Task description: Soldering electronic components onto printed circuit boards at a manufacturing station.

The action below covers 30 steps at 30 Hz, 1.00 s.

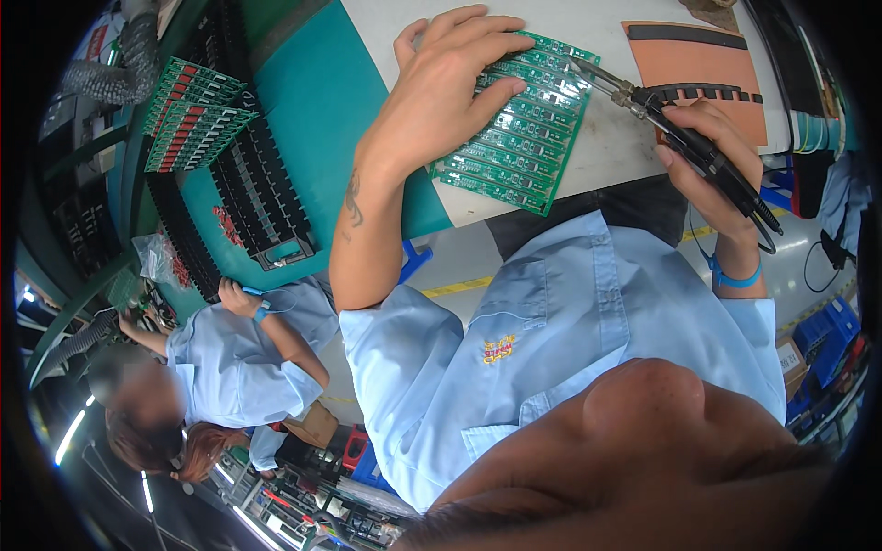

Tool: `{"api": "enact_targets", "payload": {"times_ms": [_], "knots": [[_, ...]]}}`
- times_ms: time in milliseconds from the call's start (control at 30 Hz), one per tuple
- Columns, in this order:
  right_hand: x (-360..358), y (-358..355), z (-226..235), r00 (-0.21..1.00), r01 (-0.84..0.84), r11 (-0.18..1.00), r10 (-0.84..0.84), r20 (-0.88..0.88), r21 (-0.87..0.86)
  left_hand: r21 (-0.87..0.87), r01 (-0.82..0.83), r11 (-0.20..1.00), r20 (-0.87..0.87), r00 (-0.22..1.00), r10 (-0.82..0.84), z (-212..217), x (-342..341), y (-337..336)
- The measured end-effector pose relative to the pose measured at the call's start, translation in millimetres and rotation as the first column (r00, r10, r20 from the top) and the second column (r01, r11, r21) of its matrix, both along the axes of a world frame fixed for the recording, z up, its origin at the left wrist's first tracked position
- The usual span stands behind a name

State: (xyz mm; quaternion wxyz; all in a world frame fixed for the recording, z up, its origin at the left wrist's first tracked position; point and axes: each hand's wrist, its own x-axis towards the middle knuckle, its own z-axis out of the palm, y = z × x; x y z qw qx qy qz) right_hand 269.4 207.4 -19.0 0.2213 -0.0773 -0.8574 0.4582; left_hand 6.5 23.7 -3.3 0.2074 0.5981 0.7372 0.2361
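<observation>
A green circuit board panel, made of several narrow boards in rows, lies at a slant on the white work surface. My left hand rests on its upper left part, fingers stretched out and thumb apart on the boards. My right hand is closed round a black soldering iron with a slim metal front end and a cable at the rear. The iron's tip points left at the panel's upper right corner; whether it touches cannot be told. A blue wrist strap sits on my right wrist.
An orange-brown sheet with black strips lies beyond my right hand. On the teal mat at left stand black slotted racks, with upright green boards and small red parts. A co-worker works at lower left.
</observation>
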Motion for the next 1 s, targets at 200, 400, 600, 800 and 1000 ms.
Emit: {"api": "enact_targets", "payload": {"times_ms": [200,400,600,800,1000], "knots": [[6,3,0,0.999,0.022,0.997,-0.020,-0.037,0.067,-0.002,-0.005,1.000,-0.007,1.000,0.005,0,1,-1],[18,22,-1,0.978,0.200,0.978,-0.197,-0.065,0.056,0.012,-0.001,1.000,-0.003,1.000,0.001,0,0,0],[17,60,-32,0.847,0.523,0.852,-0.518,-0.118,0.020,0.047,0.005,0.999,-0.005,1.000,-0.005,3,1,-1],[4,26,-34,0.863,0.381,0.914,-0.407,-0.299,-0.142,0.046,-0.050,0.998,0.153,0.987,0.042,13,-3,2],[15,41,-67,0.871,0.395,0.906,-0.422,-0.250,-0.153,0.143,-0.099,0.985,0.232,0.971,0.064,6,-5,2]]}}
